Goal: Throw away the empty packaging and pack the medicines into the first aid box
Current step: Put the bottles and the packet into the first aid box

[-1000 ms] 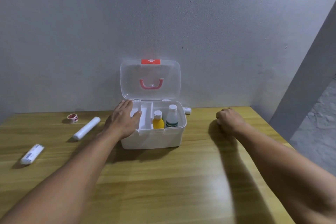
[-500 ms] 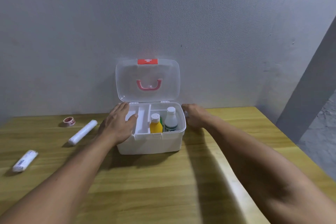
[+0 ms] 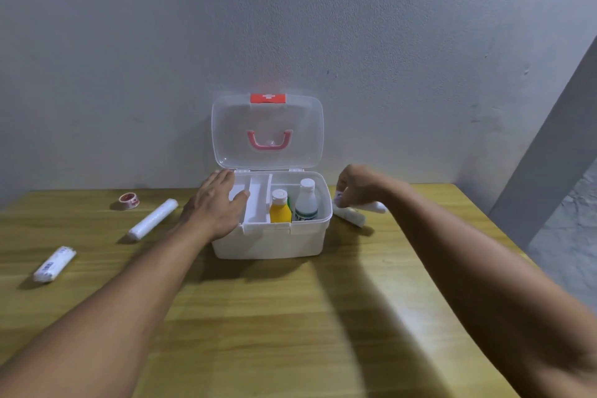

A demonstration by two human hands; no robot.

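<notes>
Since a moment ago the right hand (image 3: pixel 357 188) has closed its fingertips on a white tube (image 3: pixel 352 216) just right of the first aid box (image 3: pixel 271 241), its length angled toward the wall. Left hand (image 3: pixel 215 207) lies open on the box's left rim, holding nothing. The open compartments lie left of the tube, so the right hand is nearer.

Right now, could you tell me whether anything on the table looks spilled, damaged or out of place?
Nothing looks spilled or broken. The first aid box stands open with two bottles upright inside. Three items lie loose on the table to its left: a tape roll and two white rolls. The right hand grips a white item beside the box.
</notes>
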